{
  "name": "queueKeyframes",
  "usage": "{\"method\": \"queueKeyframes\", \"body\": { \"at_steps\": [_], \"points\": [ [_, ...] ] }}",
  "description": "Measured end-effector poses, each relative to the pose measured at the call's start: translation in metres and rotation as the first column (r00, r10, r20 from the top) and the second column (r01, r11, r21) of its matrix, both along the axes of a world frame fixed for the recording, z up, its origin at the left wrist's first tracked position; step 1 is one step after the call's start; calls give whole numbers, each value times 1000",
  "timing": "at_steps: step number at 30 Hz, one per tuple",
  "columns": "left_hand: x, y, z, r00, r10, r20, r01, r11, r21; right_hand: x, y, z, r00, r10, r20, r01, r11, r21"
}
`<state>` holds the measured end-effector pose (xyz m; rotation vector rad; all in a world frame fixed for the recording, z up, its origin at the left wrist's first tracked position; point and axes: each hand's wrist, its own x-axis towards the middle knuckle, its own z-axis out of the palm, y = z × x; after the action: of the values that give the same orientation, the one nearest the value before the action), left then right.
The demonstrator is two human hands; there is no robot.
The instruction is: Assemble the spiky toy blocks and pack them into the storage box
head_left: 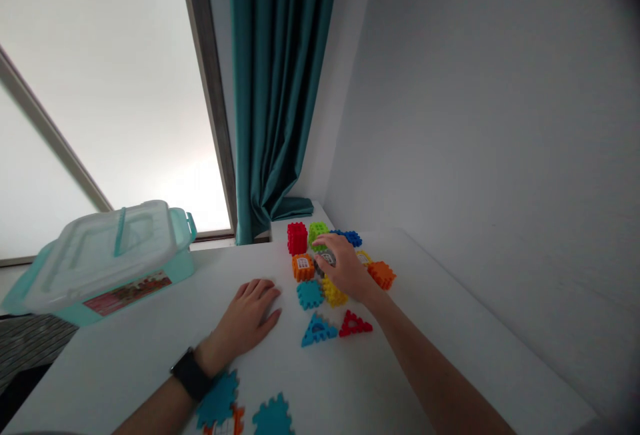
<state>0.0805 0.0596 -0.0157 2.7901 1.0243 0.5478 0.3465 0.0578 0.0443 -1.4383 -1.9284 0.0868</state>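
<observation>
My left hand (251,312) lies on the white table, fingers stretched out and holding nothing. My right hand (345,263) reaches over the cluster of toy blocks, thumb and fingers apart. Its thumb is at a grey window block (327,258), and its fingertips are by a green block (319,230); contact is unclear. Left of it sit a red block (297,238) and an orange window block (303,267). Below lie a blue square piece (311,294) and yellow pieces (334,292). Nearer are a blue triangle (319,330) and a red triangle (355,323).
Dark blue pieces (354,238), a yellow frame piece (364,258) and orange pieces (382,274) lie around my right hand. Blue tiles (274,415) are at the near edge. A lidded teal box (120,255) stands left; a wall (475,155) rises at right, a curtain (275,88) behind.
</observation>
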Motion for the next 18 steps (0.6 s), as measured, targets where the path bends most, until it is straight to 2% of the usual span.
{"method": "queueKeyframes", "body": {
  "at_steps": [11, 18],
  "points": [
    [-4, -2, 17, 998, -19, -59, 18, 999, -30, -55, -52, -14, 990, 111, 82, -109, 993, -33],
    [-10, -5, 19, 997, -62, -55, 60, 998, -36, -71, -66, -25, 987, 142, 77, -135, 987, -89]
  ]
}}
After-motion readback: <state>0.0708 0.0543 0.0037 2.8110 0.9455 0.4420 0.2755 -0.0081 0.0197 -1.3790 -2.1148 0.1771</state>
